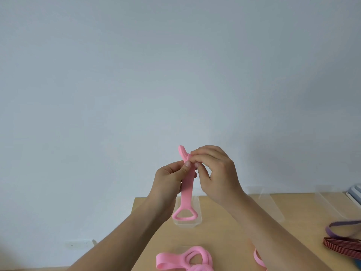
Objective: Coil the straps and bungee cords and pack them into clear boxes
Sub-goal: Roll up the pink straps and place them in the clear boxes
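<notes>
Both hands hold a pink strap (187,194) upright above the light wooden table (230,237). The left hand (171,179) pinches the flat, textured band with thumb and curled fingers. The right hand (216,172) pinches the folded top end with its fingertips. The strap's lower end forms a rounded triangular loop, hanging in front of a narrow clear box (188,224). More pink straps (185,259) lie on the near edge. A purple band (343,228) and a dark red ribbed cord (341,248) lie at right.

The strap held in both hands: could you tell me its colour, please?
Pink; the strap shows best in the head view.
</notes>
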The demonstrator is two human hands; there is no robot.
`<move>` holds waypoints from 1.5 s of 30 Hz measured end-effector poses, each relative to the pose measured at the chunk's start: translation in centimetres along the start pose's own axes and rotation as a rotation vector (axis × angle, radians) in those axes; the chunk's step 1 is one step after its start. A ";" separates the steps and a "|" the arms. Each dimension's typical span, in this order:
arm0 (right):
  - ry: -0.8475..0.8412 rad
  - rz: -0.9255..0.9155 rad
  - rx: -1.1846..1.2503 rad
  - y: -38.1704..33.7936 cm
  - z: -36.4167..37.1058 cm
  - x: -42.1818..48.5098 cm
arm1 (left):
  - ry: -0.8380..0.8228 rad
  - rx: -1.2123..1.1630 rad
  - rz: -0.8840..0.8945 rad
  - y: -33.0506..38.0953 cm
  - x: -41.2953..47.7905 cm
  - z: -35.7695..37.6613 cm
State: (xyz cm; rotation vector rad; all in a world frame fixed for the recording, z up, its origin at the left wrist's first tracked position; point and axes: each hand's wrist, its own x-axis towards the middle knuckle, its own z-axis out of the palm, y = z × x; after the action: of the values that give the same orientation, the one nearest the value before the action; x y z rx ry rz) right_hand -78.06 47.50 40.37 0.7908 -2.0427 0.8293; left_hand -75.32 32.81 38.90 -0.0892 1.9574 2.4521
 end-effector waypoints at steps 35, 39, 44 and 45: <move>-0.133 0.082 0.021 1.0 -0.8 1.1 | 0.011 -0.167 -0.180 2.0 -0.9 -0.2; -0.080 0.034 0.057 0.8 -0.5 0.6 | 0.002 -0.227 -0.205 2.3 -0.8 -0.4; -0.056 -0.013 0.070 0.7 -0.4 0.5 | -0.042 -0.174 -0.160 2.4 -1.0 -0.3; -0.051 -0.017 0.069 0.7 -0.4 0.5 | -0.053 -0.157 -0.144 2.4 -1.1 -0.3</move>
State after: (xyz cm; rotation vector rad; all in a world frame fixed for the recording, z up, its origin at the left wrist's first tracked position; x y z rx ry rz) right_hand -78.64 48.11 40.74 0.8750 -2.0585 0.8824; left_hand -74.31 32.02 41.20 -0.1584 1.6723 2.4828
